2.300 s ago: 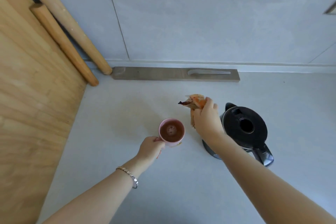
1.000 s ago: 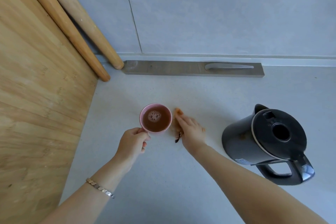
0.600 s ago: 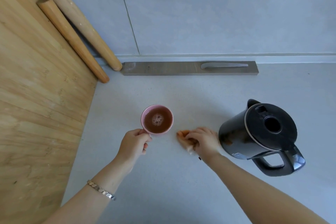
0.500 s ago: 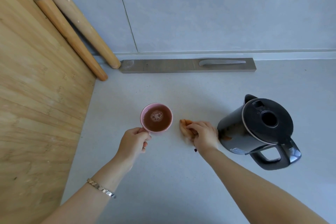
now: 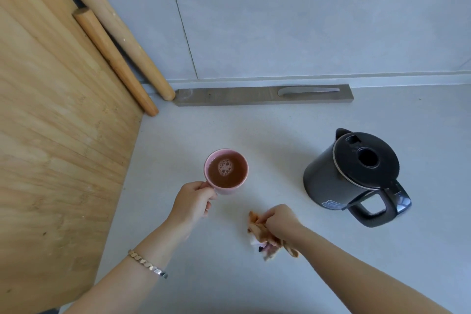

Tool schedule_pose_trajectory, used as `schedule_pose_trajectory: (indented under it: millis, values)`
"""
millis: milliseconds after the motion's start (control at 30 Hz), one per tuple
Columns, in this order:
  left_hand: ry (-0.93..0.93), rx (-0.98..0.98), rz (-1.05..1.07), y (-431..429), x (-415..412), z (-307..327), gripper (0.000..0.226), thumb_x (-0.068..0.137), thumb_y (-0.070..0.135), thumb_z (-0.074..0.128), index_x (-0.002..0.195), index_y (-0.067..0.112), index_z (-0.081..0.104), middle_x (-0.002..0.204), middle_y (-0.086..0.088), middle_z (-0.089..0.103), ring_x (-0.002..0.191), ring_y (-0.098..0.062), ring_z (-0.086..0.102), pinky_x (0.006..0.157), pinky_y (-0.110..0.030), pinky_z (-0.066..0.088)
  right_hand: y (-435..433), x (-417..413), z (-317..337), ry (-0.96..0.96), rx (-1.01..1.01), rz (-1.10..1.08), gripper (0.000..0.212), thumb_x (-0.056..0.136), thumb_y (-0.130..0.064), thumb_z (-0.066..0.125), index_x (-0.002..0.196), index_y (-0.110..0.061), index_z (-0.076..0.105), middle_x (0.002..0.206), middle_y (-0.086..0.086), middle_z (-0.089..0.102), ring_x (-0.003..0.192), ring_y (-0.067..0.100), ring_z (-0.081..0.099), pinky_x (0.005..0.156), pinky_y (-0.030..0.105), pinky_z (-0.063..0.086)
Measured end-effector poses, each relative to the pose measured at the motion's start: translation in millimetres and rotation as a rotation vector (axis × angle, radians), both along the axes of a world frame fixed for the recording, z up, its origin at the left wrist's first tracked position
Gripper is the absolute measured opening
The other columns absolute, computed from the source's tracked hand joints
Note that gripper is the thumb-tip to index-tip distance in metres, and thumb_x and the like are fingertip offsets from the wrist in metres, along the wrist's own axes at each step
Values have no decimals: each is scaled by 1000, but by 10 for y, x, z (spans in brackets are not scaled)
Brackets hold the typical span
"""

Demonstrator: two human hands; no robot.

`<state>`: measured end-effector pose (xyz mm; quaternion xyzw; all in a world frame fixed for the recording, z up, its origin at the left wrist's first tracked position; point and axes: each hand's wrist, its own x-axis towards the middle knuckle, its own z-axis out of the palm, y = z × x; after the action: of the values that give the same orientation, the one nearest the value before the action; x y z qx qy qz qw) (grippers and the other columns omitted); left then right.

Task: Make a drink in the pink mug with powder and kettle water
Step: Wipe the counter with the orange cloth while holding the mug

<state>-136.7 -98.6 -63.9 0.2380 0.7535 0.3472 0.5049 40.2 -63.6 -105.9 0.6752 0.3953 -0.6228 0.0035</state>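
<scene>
The pink mug (image 5: 221,188) stands on the pale counter, full of brown drink with a patch of foam. My left hand (image 5: 193,202) grips its handle from the near side. To the right and nearer me, my right hand (image 5: 279,219) is closed on a crumpled orange powder sachet (image 5: 260,236) that rests on the counter. The black kettle (image 5: 349,176) stands upright to the right of the mug, lid shut, handle pointing toward me and to the right.
A large wooden board (image 5: 53,140) leans along the left side, with two wooden rolling pins (image 5: 114,58) propped behind it. A grey strip with a knife (image 5: 305,90) on it lies against the back wall. Bare counter (image 5: 204,275) lies between my arms.
My right hand has drawn the sachet back toward me, away from the mug and kettle. My left hand stays on the mug handle; the mug has not moved.
</scene>
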Motion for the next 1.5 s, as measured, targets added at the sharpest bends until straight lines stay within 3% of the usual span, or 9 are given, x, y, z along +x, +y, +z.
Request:
schedule_pose_trajectory:
  millis: [67,167,300,433,600,767,1067,1267,1500]
  values:
    - [-5,10,4,10,30,41,20,78,-5,48,61,5,48,46,-1,37,52,-19,33,40,-20,23,48,31,12,332,-195,-426,29,88,8,38,83,2,65,48,11,64,38,21,62,38,23,50]
    - [-20,21,5,39,81,116,22,78,-5,48,59,6,47,32,9,33,51,-19,31,38,-19,22,63,-78,-112,762,-479,-782,13,76,-1,60,65,-2,65,52,10,64,46,19,63,53,21,52]
    - [-15,51,-8,74,178,227,27,77,-5,48,54,7,44,39,5,31,49,-18,30,36,-18,21,15,-198,-151,991,-590,-970,29,76,-13,40,50,-6,54,47,7,59,44,21,61,56,27,56]
    - [-13,58,-16,120,233,334,26,76,-7,45,55,7,43,61,-9,35,49,-18,28,34,-15,19,65,-265,-91,1243,-564,-967,26,81,-24,52,59,-12,58,49,-1,62,51,11,62,64,20,50]
    - [-18,74,-48,150,292,431,43,73,-7,44,37,16,47,76,-15,41,46,-15,28,35,-12,18,234,-317,-13,1198,-436,-760,18,59,-27,75,68,-18,62,61,-2,58,66,9,53,75,14,27]
    - [-32,79,-75,174,324,484,55,73,-7,43,24,17,48,42,2,37,47,-15,29,34,-14,19,361,-337,62,1126,-328,-628,37,62,-30,69,93,-14,57,92,6,48,90,16,47,101,21,28]
    - [-23,53,-31,102,345,439,56,73,-9,44,23,16,46,37,3,36,47,-16,30,36,-16,20,281,-308,56,959,-379,-524,49,91,-38,30,87,-6,67,86,15,63,82,23,55,82,33,44]
    - [29,55,-21,77,357,396,37,73,-8,44,43,13,43,68,-13,42,49,-16,31,38,-17,23,293,-198,34,722,-282,-368,53,94,-39,29,91,-1,66,88,17,64,78,27,60,78,37,50]
    - [-16,67,-50,82,412,415,51,73,-10,43,32,20,42,58,-7,41,47,-16,29,38,-15,20,358,74,60,621,-279,-265,40,92,-30,42,74,-1,63,56,11,68,48,19,63,50,23,55]
